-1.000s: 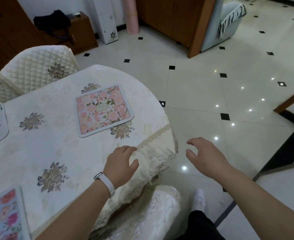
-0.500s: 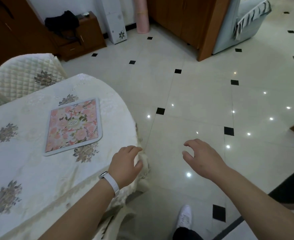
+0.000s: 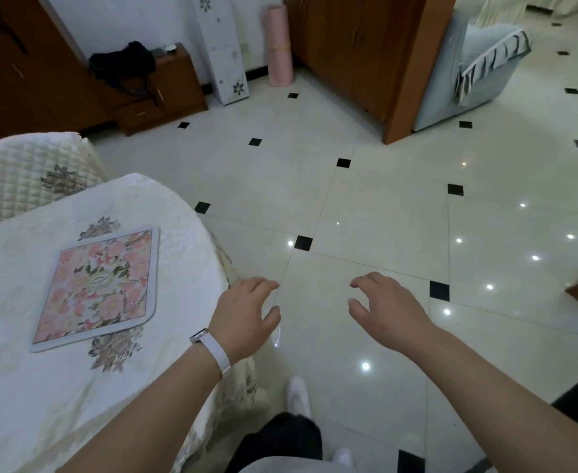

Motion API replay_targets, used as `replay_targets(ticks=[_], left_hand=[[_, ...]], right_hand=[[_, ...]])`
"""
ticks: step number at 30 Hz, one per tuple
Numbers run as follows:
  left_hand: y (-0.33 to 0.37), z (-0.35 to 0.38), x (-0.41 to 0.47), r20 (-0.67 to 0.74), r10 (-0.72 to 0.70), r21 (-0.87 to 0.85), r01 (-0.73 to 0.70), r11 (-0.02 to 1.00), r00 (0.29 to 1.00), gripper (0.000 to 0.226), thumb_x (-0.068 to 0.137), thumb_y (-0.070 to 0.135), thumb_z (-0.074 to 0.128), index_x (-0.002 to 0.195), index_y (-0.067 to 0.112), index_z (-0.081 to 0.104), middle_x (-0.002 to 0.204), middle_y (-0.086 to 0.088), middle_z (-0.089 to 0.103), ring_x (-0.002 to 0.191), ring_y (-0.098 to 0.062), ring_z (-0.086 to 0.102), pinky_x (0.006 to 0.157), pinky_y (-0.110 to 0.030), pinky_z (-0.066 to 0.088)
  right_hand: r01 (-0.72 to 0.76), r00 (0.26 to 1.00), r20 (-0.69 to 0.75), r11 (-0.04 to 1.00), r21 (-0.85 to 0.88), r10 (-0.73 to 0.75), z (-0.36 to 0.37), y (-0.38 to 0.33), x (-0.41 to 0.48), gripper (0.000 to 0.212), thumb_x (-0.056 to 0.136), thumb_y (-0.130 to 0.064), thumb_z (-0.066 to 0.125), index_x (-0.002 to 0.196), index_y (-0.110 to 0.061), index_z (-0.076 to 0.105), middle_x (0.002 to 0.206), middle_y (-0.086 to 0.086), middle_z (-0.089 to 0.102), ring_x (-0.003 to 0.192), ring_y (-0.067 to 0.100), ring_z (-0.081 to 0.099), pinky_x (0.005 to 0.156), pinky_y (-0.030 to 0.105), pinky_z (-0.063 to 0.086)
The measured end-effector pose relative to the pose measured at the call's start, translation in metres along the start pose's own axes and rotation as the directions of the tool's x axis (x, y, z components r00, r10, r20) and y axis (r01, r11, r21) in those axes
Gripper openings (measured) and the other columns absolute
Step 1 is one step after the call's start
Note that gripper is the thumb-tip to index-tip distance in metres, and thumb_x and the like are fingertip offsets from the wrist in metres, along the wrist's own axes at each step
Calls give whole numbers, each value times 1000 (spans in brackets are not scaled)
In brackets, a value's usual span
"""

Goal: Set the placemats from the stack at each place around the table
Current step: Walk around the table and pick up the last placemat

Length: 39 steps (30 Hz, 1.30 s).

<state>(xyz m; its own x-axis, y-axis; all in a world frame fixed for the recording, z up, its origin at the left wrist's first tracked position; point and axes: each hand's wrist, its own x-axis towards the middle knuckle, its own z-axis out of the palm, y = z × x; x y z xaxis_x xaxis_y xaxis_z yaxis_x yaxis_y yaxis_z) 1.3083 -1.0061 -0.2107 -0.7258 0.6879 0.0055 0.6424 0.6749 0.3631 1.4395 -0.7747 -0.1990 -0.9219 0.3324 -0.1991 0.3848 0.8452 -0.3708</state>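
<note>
Both hands, left (image 3: 246,315) and right (image 3: 388,310), are hovering off the desk (image 3: 14,397) edge, fingers loosely spread and gripping nothing. One mat (image 3: 98,288) is lying flat near that edge; it looks thin, light and floppy, best pinched by a border.

Placemat (image 3: 98,288) center emblem has txt, too blurry to read.
</note>
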Motion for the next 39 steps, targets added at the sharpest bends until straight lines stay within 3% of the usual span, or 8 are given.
replay_targets(ticks=[10,18,23,27,31,35,39], left_hand=[[-62,20,136,29,-97,-113,99,989,995,65,77,56,35,127,20,58,130,0,57,121,-21,49,101,-35,38],[-127,-20,229,-19,-180,-127,176,976,983,65,78,57,36,127,21,57,130,1,57,121,-21,48,99,-36,38],[-150,-42,247,-113,-220,-83,212,974,969,58,79,54,42,124,21,61,128,-1,60,118,-23,53,97,-40,42],[-169,-51,247,-185,-290,-39,287,957,939,53,78,51,47,120,23,63,126,-3,61,117,-24,55,96,-43,43],[-180,-56,244,-213,-368,10,378,926,905,49,79,49,50,119,24,63,125,-1,61,117,-25,55,94,-44,44],[-189,-63,250,-271,-463,64,495,866,844,44,78,45,60,117,24,64,123,-1,63,115,-25,56,93,-43,44],[-191,-69,261,-293,-594,64,636,769,749,44,80,46,53,118,26,62,126,0,61,117,-25,54,95,-44,43]], right_hand=[[67,998,-10,985,-159,-70,-23,12,146,43,95,-40,48,133,-22,54,133,-5,52,117,20,49,96,34,41],[246,969,52,933,-261,-241,-50,-35,270,49,91,-41,47,134,-21,54,140,2,50,125,25,47,101,37,38],[358,930,33,886,-294,-365,-58,-67,320,46,83,-44,44,117,-21,65,122,3,63,110,28,59,89,40,48],[458,883,62,828,-325,-465,-59,-87,364,43,82,-42,51,115,-20,65,122,4,64,111,28,60,88,42,49],[565,818,103,757,-328,-566,-53,-112,407,50,79,-47,42,114,-21,67,120,5,66,108,28,62,85,42,51],[693,714,151,659,-294,-684,-43,-140,455,49,78,-47,43,111,-21,68,117,5,67,104,28,65,81,41,53],[812,577,197,532,-240,-793,-37,-162,500,49,78,-46,44,113,-20,67,119,8,66,106,31,63,84,44,52]])
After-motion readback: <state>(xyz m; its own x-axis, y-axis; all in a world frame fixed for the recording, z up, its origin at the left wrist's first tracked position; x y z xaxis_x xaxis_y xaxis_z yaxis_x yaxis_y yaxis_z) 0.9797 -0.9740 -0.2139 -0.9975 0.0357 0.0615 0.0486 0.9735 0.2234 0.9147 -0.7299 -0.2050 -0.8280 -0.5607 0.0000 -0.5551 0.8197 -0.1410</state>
